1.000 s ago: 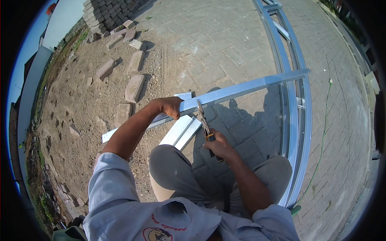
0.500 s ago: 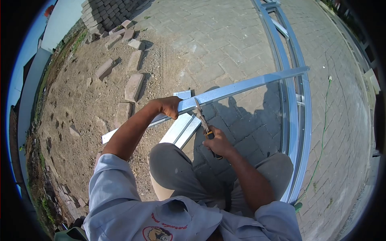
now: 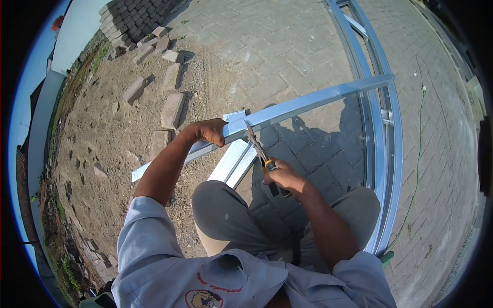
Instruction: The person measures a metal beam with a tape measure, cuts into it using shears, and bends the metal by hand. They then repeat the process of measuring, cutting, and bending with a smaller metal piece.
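Note:
My left hand (image 3: 209, 132) is wrapped round a long galvanised metal channel (image 3: 313, 104), which slants from lower left to upper right. In my right hand (image 3: 286, 175) are tin snips (image 3: 258, 146) with black and yellow handles. Their jaws meet the channel's near edge, just right of my left hand. Whether the blades have cut in is too small to tell. Below the channel lies a shorter, wide metal piece (image 3: 232, 163), its far end showing beyond the channel. The channel's right end rests across a long metal frame (image 3: 371, 110).
Loose paving blocks (image 3: 173, 110) lie on the dirt at left, with a stacked pile (image 3: 137, 20) behind. A green cord (image 3: 419, 149) runs over the pavers at right. My bent knees (image 3: 218, 208) are close below the metal pieces.
The snips' handles have spread apart in my right hand. The channel's right end appears slightly higher in view, and the left hand keeps its grip.

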`<state>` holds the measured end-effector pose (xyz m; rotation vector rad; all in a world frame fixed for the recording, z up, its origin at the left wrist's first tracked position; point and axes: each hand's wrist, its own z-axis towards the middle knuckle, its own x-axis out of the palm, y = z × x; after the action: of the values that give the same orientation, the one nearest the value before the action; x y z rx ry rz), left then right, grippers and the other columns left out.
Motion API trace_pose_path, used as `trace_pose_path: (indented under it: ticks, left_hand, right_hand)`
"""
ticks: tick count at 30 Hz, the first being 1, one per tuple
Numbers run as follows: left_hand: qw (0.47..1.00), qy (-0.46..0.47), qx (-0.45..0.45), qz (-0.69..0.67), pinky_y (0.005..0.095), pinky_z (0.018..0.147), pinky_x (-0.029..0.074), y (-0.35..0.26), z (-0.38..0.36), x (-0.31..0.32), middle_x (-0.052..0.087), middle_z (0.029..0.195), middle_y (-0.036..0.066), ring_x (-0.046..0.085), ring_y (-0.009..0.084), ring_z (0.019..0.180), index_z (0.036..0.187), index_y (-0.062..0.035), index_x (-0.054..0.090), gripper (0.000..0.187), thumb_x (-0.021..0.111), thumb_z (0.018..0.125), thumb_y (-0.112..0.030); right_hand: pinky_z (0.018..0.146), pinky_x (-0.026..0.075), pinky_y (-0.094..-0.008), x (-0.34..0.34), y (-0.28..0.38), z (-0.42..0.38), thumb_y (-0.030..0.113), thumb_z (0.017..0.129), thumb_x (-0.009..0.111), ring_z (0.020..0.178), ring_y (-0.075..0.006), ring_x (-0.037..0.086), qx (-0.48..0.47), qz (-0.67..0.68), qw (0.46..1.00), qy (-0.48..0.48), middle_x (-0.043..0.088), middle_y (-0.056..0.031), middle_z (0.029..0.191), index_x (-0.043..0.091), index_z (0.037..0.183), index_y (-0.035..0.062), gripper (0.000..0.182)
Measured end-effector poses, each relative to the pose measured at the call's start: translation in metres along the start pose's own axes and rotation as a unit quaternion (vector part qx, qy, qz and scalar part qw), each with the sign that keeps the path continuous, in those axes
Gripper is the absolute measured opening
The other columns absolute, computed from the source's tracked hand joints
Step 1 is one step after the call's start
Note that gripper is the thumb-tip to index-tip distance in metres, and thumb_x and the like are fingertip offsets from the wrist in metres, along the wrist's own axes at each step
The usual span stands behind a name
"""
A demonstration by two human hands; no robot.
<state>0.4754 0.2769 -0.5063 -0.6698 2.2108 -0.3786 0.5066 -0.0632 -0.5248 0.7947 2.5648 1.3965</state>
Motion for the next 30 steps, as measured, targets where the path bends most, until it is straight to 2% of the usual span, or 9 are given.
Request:
trace_pose_path:
  ticks: [1,4,7,10,13,22,30]
  left_hand:
    - [1.000,0.006,-0.010,0.010,0.0403,0.069,0.054,0.000,0.000,0.002,0.073,0.090,0.015,0.067,0.0228,0.080,0.106,0.0022,0.069,0.049,0.072,0.060,-0.012]
    - [0.998,-0.052,-0.011,0.015,0.0408,0.071,0.054,0.007,-0.002,-0.008,0.074,0.090,0.015,0.068,0.0246,0.081,0.103,0.0023,0.070,0.048,0.073,0.059,-0.015]
    - [0.999,-0.013,-0.044,0.007,0.0396,0.078,0.055,-0.008,-0.008,-0.017,0.074,0.093,0.017,0.068,0.0246,0.086,0.110,0.0053,0.069,0.058,0.072,0.055,-0.015]
    - [0.999,-0.009,-0.040,0.005,0.0388,0.080,0.055,-0.016,-0.008,-0.013,0.074,0.095,0.018,0.069,0.0247,0.088,0.109,0.0052,0.070,0.056,0.072,0.057,-0.015]
    - [0.999,-0.014,-0.035,0.007,0.0383,0.081,0.055,-0.022,-0.007,-0.007,0.074,0.097,0.017,0.069,0.0249,0.088,0.113,0.0052,0.068,0.059,0.073,0.058,-0.015]
    - [0.999,-0.025,-0.034,-0.010,0.0374,0.080,0.054,-0.017,-0.008,0.005,0.073,0.097,0.016,0.068,0.0238,0.088,0.118,0.0051,0.066,0.063,0.076,0.060,-0.015]
    - [0.999,-0.032,-0.043,-0.005,0.0367,0.084,0.054,-0.030,-0.015,0.015,0.073,0.102,0.016,0.067,0.0234,0.092,0.131,0.0017,0.062,0.073,0.076,0.061,-0.014]
  right_hand:
    - [0.066,0.046,-0.0333,0.000,0.000,-0.005,0.013,0.068,0.069,0.074,-0.0198,0.057,0.029,0.018,0.999,0.006,0.059,-0.0062,0.079,0.062,0.101,0.0011,0.035]
    - [0.067,0.047,-0.0344,0.004,-0.021,-0.004,0.014,0.069,0.069,0.074,-0.0196,0.059,0.032,0.057,0.997,0.030,0.062,-0.0083,0.081,0.063,0.101,-0.0002,0.035]
    - [0.069,0.049,-0.0364,0.013,-0.028,0.005,0.015,0.069,0.070,0.076,-0.0234,0.063,0.061,-0.041,0.997,-0.019,0.065,-0.0127,0.083,0.064,0.103,-0.0033,0.039]
    - [0.071,0.050,-0.0390,0.018,-0.032,0.018,0.018,0.068,0.071,0.080,-0.0286,0.066,0.055,-0.109,0.992,-0.032,0.066,-0.0184,0.086,0.064,0.104,-0.0066,0.044]
    - [0.073,0.050,-0.0406,0.020,-0.027,0.014,0.019,0.068,0.071,0.084,-0.0323,0.067,0.050,-0.097,0.993,-0.038,0.067,-0.0214,0.088,0.063,0.103,-0.0085,0.046]
    - [0.074,0.051,-0.0404,0.017,-0.025,0.021,0.018,0.068,0.070,0.085,-0.0314,0.067,0.046,-0.115,0.990,-0.069,0.068,-0.0211,0.092,0.064,0.104,-0.0083,0.045]
    - [0.071,0.051,-0.0400,0.006,-0.020,0.028,0.019,0.068,0.071,0.082,-0.0251,0.067,0.044,-0.087,0.995,-0.032,0.069,-0.0187,0.090,0.066,0.102,-0.0085,0.044]
